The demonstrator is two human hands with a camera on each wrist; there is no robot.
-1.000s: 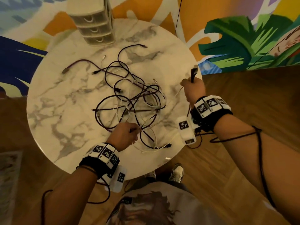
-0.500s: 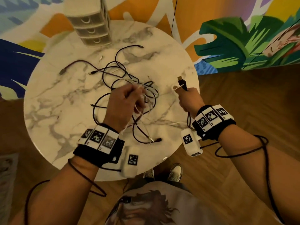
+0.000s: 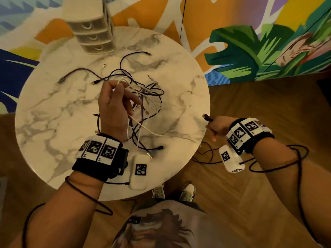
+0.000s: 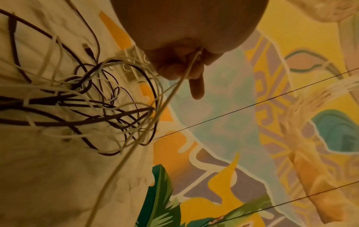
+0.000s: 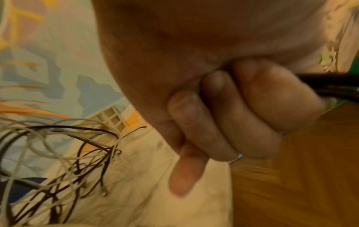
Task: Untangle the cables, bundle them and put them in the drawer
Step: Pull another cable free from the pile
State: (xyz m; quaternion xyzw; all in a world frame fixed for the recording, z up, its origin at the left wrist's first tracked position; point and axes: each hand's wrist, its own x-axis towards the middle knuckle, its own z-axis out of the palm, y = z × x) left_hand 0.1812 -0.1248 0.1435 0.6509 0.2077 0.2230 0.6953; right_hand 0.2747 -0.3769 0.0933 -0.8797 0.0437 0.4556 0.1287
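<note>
A tangle of dark and white cables point(image 3: 145, 104) lies on the round marble table point(image 3: 53, 113). My left hand point(image 3: 116, 99) is raised over the tangle and grips several white cable strands point(image 4: 186, 72), lifting them off the top. My right hand point(image 3: 217, 127) is off the table's right edge, its fingers point(image 5: 223, 116) curled round a dark cable whose plug point(image 3: 206, 117) sticks out past the fist. A taut white cable point(image 3: 161, 134) runs from the tangle toward the right hand. The small drawer unit point(image 3: 93, 31) stands at the table's far edge, drawers closed.
A painted mural wall point(image 3: 250, 42) rises behind the table. Wooden floor point(image 3: 250, 185) lies to the right and below, with my shoes point(image 3: 186, 191) by the table's near edge. Loose cable ends point(image 3: 62, 80) spread toward the table's left side.
My left hand rose from the near side of the tangle, lifting white strands up and away. My right hand drew its plug down and right, off the table's edge.
</note>
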